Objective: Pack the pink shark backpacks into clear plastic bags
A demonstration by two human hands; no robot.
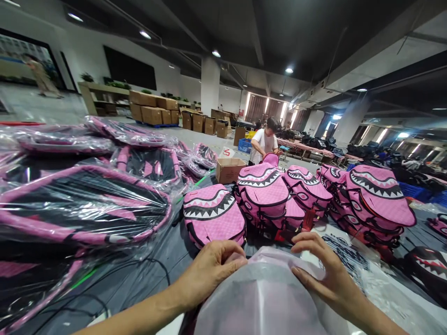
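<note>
A translucent plastic bag covers a pink item right in front of me; only its pale colour comes through the film. At the bag's upper left edge, my left hand is closed, pinching the film between thumb and fingers. My right hand has the bag's upper right edge between its thumb and curled fingers, in a loose grip. Just beyond the hands lies a pink backpack with a black-and-white shark-mouth print. The lower part of the bagged item is cut off by the frame.
Bagged pink-and-black backpacks are piled on the left. More shark-mouth backpacks stand stacked on the right. Black cords trail across the grey table cover. Behind them are an open carton and a person in a white shirt.
</note>
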